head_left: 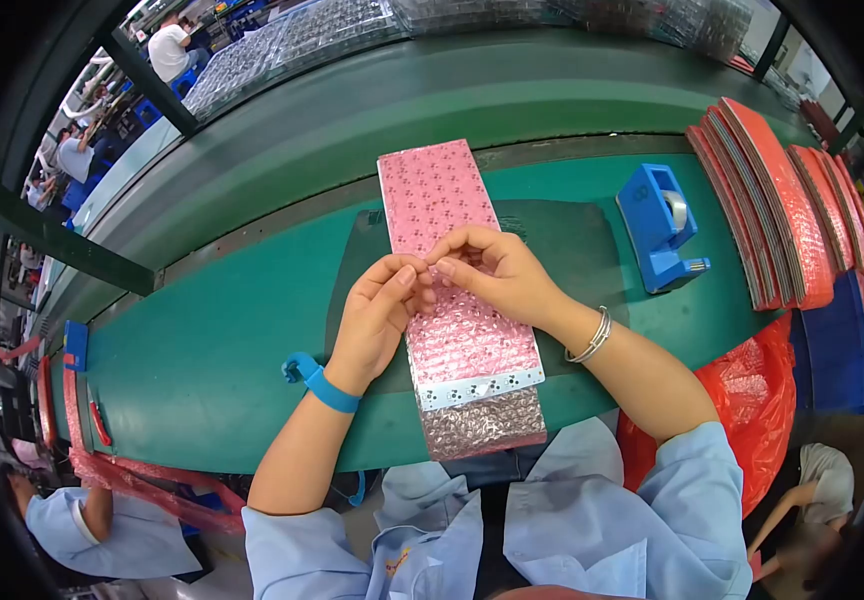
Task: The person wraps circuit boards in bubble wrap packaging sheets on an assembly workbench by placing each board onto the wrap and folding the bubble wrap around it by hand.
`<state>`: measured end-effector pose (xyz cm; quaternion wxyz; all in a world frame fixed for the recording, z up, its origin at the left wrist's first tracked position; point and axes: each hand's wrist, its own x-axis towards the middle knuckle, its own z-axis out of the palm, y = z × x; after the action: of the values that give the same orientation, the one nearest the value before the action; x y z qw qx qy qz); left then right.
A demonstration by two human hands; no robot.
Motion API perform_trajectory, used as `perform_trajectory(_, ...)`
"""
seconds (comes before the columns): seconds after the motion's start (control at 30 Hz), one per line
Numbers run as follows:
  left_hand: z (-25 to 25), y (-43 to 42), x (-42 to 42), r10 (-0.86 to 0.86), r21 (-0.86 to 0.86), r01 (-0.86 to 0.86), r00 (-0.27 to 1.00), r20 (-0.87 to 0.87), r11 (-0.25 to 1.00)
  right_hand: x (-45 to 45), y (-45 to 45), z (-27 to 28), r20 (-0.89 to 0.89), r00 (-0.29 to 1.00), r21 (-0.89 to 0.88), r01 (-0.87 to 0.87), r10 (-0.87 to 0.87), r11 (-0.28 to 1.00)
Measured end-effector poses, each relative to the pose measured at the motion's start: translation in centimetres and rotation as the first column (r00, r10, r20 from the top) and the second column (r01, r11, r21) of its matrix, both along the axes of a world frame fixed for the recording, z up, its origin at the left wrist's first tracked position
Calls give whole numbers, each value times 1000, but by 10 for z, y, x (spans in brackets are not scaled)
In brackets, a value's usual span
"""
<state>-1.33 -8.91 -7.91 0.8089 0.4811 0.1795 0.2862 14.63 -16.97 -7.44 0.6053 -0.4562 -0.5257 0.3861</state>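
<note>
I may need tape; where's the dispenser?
At right in the head view, the blue tape dispenser stands on the green tabletop, left of the red stacks.

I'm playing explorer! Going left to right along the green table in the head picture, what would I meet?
Small red object, left hand, right hand, blue tape dispenser, stack of red packs.

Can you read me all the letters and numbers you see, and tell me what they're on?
"8", on the blue tape dispenser: my best reading, though it is blurry and could be a B.
Orange mark on the light blue shirt: too small to read.
Dark marks on the pink sheet and white strip: too small to tell if any are letters.
I can't read any other words.
</note>
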Motion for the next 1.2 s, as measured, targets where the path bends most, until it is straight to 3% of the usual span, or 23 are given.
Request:
perform_trajectory(0.07, 0, -1, 0, -63, -86, 70, 995, 83, 994, -1, 0, 1, -119, 990, 3, -69, 69, 998)
perform_trajectory(0.43, -3, 1, -1, -60, -103, 64, 997, 41, 993, 1, 2, -5, -82, 995, 9, -51, 52, 999)
perform_trajectory(0.57, 0, -4, 1, 107, 90, -100, 991, -80, 991, 1, 0, -4, 43, 999, -27, 28, -27, 999)
perform_trajectory(0.93, -4, -4, 2, 121, 228, -76, 974, -191, 971, 6, 0, -3, 137, 990, -133, -24, 42, 991)
perform_trajectory(1.0, -9, -3, 3, 301, 580, -147, 937, -179, 801, 8, 1, -4, 449, 866, 50, 220, -219, 974)
perform_trajectory(1.07, -13, -3, 6, 460, 843, -168, 882, -102, 511, 10, 1, -8, 649, 594, 295, 379, -475, 877)
perform_trajectory(1.1, -14, -4, 7, 460, 844, -170, 882, -99, 509, 9, 2, -13, 650, 592, 297, 378, -476, 877)
perform_trajectory(1.2, -14, -13, 14, 337, 749, -117, 930, -148, 652, 5, 3, -37, 834, 421, 156, 438, -356, 885)
